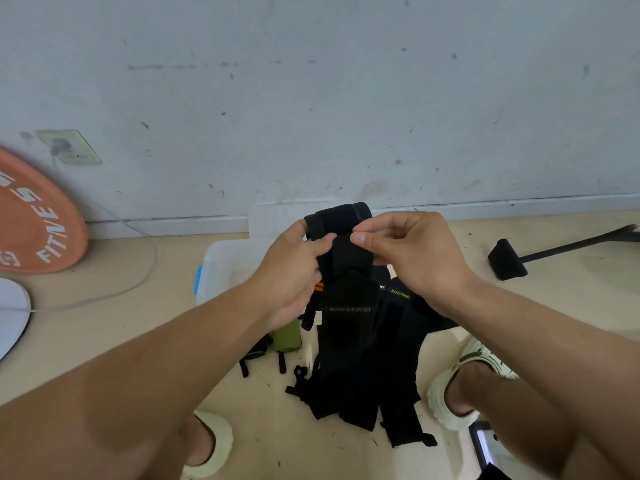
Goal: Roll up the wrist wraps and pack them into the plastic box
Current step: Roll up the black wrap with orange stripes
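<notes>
Between my two sets of fingers, held up over the floor, is the black wrist wrap [341, 237] I am rolling. My left hand [294, 268] curls round its left edge, thumb on the front face, and my right hand [412, 258] pinches the fold at the middle with thumb and forefinger, the other fingers loosely bent. So both hands have hold of the same wrap; neither is free.

To roll it well, I judge I should keep the band taut between the two pinches, line its edges up so the coil does not cone out sideways, and turn it over tightly with my thumbs while the free tail hangs straight below my fingers.

Below my wrists lies the heap of loose wraps [367, 358] on the floor, with a green rolled one [286, 336] just under my left palm. Beyond my left knuckles, the clear plastic box [225, 268] waits, its lid [273, 216] propped behind my fingertips.
</notes>
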Demonstrator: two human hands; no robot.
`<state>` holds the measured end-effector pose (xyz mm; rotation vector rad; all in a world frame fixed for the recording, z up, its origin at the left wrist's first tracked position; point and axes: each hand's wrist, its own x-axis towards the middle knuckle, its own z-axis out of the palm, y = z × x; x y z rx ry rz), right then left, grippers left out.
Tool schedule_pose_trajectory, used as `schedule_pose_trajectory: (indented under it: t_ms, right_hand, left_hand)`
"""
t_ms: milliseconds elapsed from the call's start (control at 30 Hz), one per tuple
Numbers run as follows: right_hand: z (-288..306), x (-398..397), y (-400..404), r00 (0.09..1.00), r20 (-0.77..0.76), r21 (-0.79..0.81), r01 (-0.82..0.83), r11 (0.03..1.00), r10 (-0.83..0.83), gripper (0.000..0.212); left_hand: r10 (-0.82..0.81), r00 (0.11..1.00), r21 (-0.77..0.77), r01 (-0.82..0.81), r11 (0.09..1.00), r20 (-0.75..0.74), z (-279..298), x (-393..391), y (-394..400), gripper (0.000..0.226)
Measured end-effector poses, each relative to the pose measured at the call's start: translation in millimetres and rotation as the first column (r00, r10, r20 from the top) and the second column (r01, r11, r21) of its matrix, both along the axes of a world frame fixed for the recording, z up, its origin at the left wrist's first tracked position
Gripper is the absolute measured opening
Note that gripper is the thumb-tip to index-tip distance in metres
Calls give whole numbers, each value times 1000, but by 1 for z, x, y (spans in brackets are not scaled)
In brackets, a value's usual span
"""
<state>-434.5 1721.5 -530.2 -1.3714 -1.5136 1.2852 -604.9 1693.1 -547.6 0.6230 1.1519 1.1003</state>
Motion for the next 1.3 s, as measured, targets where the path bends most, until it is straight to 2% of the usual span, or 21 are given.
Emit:
schedule_pose_trajectory:
  t_ms: [300, 1033, 1167, 1300]
  right_hand:
    - [-4, 3, 3, 994, 106, 46, 34, 998, -39, 6]
    - [-9, 4, 3, 988, 151, 39, 34, 999, -39, 6]
    - [-4, 3, 3, 985, 166, 5, -39, 999, 38, 6]
    - [-4, 5, 4, 971, 196, -135, -114, 984, 139, 16]
  left_hand:
    - [-25, 999, 10, 25, 1000, 45, 5, 2, -3, 29]
    - [-42, 999, 8, 42, 999, 29, 4, 5, -7, 29]
    - [79, 997, -8, -79, 997, -23, 6, 5, -5, 25]
    - [246, 952, -14, -253, 967, -181, 7, -5, 4, 23]
